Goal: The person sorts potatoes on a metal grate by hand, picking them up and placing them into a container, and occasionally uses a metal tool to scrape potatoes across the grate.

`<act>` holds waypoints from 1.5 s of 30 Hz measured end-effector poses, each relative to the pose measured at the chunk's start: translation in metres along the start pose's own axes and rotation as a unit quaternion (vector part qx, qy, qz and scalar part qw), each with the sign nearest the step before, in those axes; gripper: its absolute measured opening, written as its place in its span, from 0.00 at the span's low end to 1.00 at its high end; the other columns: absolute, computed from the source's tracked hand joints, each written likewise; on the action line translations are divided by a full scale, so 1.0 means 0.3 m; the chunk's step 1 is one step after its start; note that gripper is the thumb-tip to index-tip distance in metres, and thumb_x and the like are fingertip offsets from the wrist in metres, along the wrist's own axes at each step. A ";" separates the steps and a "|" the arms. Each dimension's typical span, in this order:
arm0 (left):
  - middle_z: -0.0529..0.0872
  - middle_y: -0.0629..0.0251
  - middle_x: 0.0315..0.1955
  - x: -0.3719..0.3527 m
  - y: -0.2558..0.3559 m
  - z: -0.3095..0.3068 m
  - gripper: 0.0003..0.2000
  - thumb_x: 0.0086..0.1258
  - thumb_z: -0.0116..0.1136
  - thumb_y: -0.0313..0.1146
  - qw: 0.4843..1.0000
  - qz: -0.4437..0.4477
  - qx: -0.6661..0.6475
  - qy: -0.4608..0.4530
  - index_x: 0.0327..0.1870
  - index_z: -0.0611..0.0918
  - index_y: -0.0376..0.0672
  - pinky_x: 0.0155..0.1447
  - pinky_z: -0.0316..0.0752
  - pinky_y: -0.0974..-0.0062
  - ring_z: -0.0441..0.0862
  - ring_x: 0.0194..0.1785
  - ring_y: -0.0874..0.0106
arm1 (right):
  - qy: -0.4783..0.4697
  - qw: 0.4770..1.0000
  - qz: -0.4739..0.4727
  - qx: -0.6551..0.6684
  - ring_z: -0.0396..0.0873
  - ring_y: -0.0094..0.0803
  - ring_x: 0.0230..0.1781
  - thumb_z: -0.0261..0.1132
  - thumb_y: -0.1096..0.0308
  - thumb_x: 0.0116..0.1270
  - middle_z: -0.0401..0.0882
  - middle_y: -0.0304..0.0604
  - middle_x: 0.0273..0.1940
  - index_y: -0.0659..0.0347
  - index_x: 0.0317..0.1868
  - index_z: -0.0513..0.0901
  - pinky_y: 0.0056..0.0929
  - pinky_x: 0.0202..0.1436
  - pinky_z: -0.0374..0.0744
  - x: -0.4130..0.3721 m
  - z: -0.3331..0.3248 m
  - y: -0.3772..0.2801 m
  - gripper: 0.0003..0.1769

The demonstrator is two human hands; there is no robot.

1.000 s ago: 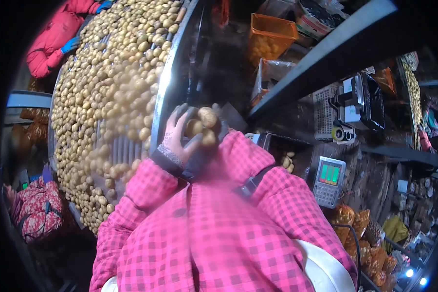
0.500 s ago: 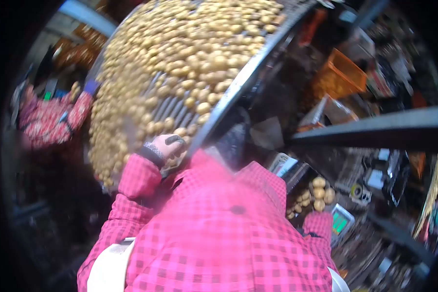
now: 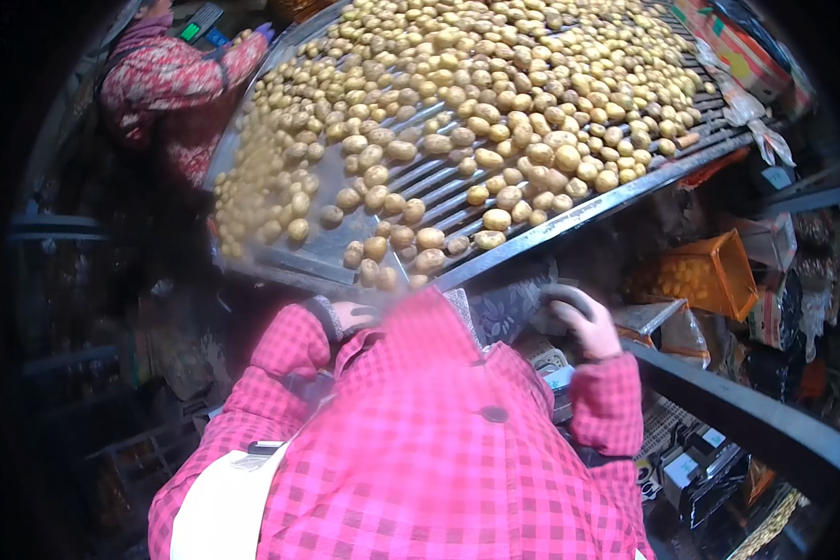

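Note:
Many yellow potatoes (image 3: 495, 121) lie on a slatted metal sorting table (image 3: 569, 217) in front of me. My left hand (image 3: 350, 315), in a pale glove with dark fingertips, is just below the table's near edge, close to my chest. Its fingers are partly hidden by my pink checked jacket (image 3: 411, 439), so what they hold, if anything, does not show. On the right, my right hand (image 3: 588, 322) is raised below the metal rim, gloved the same way. Its fingers are bent but apart, with nothing visible between them. Dark patterned cloth (image 3: 509, 313) lies beside it.
Across the table's left corner, another person in a red patterned sleeve (image 3: 173, 79) stands by the potatoes. An orange crate (image 3: 709, 275) of yellowish items is at right. A metal bar (image 3: 747, 401) runs close behind my right hand. A printed carton (image 3: 737, 51) sits at the far right.
My left hand has come off the potatoes at the rim and down toward my chest. My right hand has moved up from beside the green-lit scale. The view has turned, showing more of the table.

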State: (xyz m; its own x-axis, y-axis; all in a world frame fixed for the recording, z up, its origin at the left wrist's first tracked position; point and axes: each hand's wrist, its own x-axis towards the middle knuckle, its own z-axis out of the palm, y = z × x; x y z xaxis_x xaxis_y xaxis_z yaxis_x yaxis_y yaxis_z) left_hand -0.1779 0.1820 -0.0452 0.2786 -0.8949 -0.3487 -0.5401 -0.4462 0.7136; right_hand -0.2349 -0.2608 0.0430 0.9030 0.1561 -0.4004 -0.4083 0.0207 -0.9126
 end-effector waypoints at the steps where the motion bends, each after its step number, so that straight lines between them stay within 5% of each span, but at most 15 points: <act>1: 0.76 0.59 0.51 0.007 -0.002 0.019 0.14 0.66 0.43 0.28 1.000 -0.013 -0.027 0.005 0.51 0.76 0.46 0.61 0.66 0.70 0.71 0.56 0.61 | -0.100 0.995 0.000 -0.026 0.75 0.25 0.45 0.58 0.71 0.61 0.79 0.41 0.46 0.65 0.50 0.78 0.23 0.51 0.72 0.047 0.113 -0.144 0.17; 4: 0.78 0.57 0.49 0.000 -0.020 0.045 0.14 0.67 0.43 0.29 0.997 0.035 -0.020 0.066 0.50 0.77 0.46 0.56 0.69 0.69 0.74 0.51 0.58 | -0.337 0.915 -0.175 -0.137 0.75 0.40 0.50 0.58 0.62 0.63 0.77 0.49 0.49 0.61 0.51 0.77 0.31 0.55 0.71 0.193 0.362 -0.130 0.18; 6: 0.80 0.62 0.47 -0.019 0.043 -0.053 0.13 0.70 0.48 0.35 0.947 -0.252 -0.197 -0.009 0.51 0.78 0.43 0.56 0.70 0.74 0.75 0.52 0.71 | -0.403 0.845 -0.078 -0.342 0.76 0.39 0.50 0.54 0.59 0.65 0.79 0.46 0.48 0.55 0.51 0.78 0.33 0.55 0.72 0.241 0.401 -0.031 0.17; 7: 0.82 0.66 0.41 -0.017 0.111 -0.112 0.12 0.69 0.50 0.36 0.803 -0.378 -0.453 0.079 0.46 0.80 0.42 0.48 0.73 0.77 0.77 0.45 0.75 | -0.396 0.872 -0.025 -0.286 0.76 0.38 0.48 0.55 0.60 0.65 0.80 0.45 0.46 0.55 0.50 0.79 0.32 0.52 0.73 0.258 0.382 0.035 0.16; 10: 0.84 0.67 0.33 0.001 0.131 -0.252 0.12 0.66 0.53 0.36 0.817 -0.419 -0.333 0.214 0.44 0.81 0.41 0.42 0.73 0.75 0.79 0.35 0.75 | -0.369 0.899 0.095 -0.217 0.78 0.35 0.43 0.56 0.61 0.65 0.81 0.44 0.43 0.57 0.48 0.80 0.31 0.48 0.74 0.297 0.363 0.029 0.16; 14: 0.83 0.56 0.37 0.201 0.109 -0.365 0.14 0.60 0.57 0.35 0.857 -0.290 -0.130 0.405 0.45 0.79 0.38 0.49 0.74 0.71 0.81 0.42 0.63 | -0.334 0.925 0.154 -0.098 0.77 0.30 0.41 0.58 0.62 0.64 0.81 0.44 0.41 0.61 0.48 0.80 0.27 0.46 0.74 0.322 0.342 0.026 0.16; 15: 0.81 0.55 0.41 0.257 0.087 -0.378 0.16 0.59 0.57 0.35 0.876 -0.268 -0.057 0.397 0.48 0.77 0.39 0.51 0.73 0.69 0.80 0.45 0.60 | -0.381 0.911 0.018 -0.153 0.78 0.31 0.43 0.58 0.62 0.64 0.81 0.44 0.42 0.62 0.47 0.80 0.27 0.47 0.74 0.342 0.322 0.024 0.16; 20: 0.74 0.49 0.48 0.461 0.054 -0.418 0.26 0.56 0.58 0.35 0.927 -0.317 0.072 0.190 0.58 0.69 0.42 0.55 0.71 0.62 0.75 0.50 0.52 | -0.253 0.956 0.027 -0.146 0.78 0.31 0.44 0.58 0.63 0.63 0.81 0.44 0.43 0.62 0.47 0.80 0.26 0.48 0.74 0.374 0.286 -0.085 0.16; 24: 0.76 0.49 0.51 0.452 -0.023 -0.427 0.30 0.50 0.62 0.32 0.909 -0.245 -0.025 0.336 0.59 0.69 0.42 0.56 0.71 0.64 0.75 0.52 0.52 | -0.092 0.945 0.228 0.215 0.78 0.34 0.46 0.57 0.60 0.65 0.77 0.44 0.49 0.56 0.59 0.70 0.33 0.47 0.77 0.464 0.277 -0.072 0.23; 28: 0.78 0.52 0.49 0.409 0.147 -0.495 0.30 0.53 0.65 0.36 0.916 -0.143 -0.235 0.291 0.58 0.70 0.40 0.57 0.71 0.68 0.77 0.52 0.60 | -0.104 0.863 0.155 0.470 0.76 0.39 0.49 0.58 0.54 0.65 0.70 0.44 0.56 0.50 0.63 0.63 0.37 0.43 0.83 0.505 0.306 -0.030 0.28; 32: 0.76 0.58 0.42 0.448 0.157 -0.372 0.21 0.51 0.64 0.38 0.962 -0.184 0.153 0.133 0.49 0.77 0.51 0.51 0.71 0.63 0.74 0.48 0.58 | -0.115 0.875 0.115 0.456 0.78 0.35 0.42 0.58 0.61 0.63 0.76 0.48 0.44 0.60 0.52 0.72 0.23 0.31 0.79 0.483 0.261 -0.003 0.18; 36: 0.75 0.57 0.42 0.468 0.124 -0.385 0.21 0.50 0.61 0.34 0.968 -0.196 0.041 0.151 0.49 0.77 0.51 0.52 0.70 0.62 0.73 0.49 0.56 | -0.088 0.859 0.115 0.491 0.76 0.35 0.38 0.57 0.63 0.64 0.77 0.51 0.38 0.69 0.44 0.74 0.29 0.35 0.77 0.454 0.248 0.025 0.17; 39: 0.76 0.54 0.47 0.457 0.141 -0.398 0.23 0.52 0.59 0.32 0.914 -0.204 -0.170 0.306 0.53 0.74 0.43 0.58 0.69 0.65 0.75 0.52 0.56 | -0.071 0.929 0.102 0.350 0.74 0.33 0.35 0.60 0.63 0.64 0.77 0.52 0.42 0.65 0.55 0.68 0.28 0.33 0.74 0.418 0.268 -0.034 0.22; 43: 0.74 0.54 0.55 0.413 0.210 -0.452 0.27 0.55 0.63 0.39 0.908 -0.115 -0.285 0.285 0.57 0.72 0.41 0.63 0.66 0.67 0.73 0.58 0.60 | -0.100 0.921 0.110 0.359 0.75 0.36 0.42 0.67 0.63 0.57 0.74 0.50 0.47 0.58 0.64 0.59 0.30 0.36 0.75 0.398 0.294 -0.036 0.37; 45: 0.75 0.55 0.51 0.407 0.061 -0.473 0.26 0.52 0.62 0.34 0.892 -0.168 0.092 0.410 0.56 0.73 0.43 0.60 0.67 0.64 0.73 0.54 0.57 | -0.170 0.907 0.069 0.378 0.72 0.37 0.48 0.67 0.58 0.57 0.69 0.51 0.54 0.55 0.67 0.54 0.27 0.35 0.74 0.403 0.300 -0.031 0.42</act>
State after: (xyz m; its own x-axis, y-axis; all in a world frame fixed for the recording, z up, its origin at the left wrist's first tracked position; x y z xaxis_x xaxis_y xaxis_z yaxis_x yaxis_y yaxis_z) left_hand -0.0411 0.0662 0.0115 0.8952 -0.4364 0.0910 -0.4175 -0.7493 0.5141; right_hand -0.1340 -0.1532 0.0105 0.7954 0.5010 -0.3411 -0.6054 0.6300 -0.4864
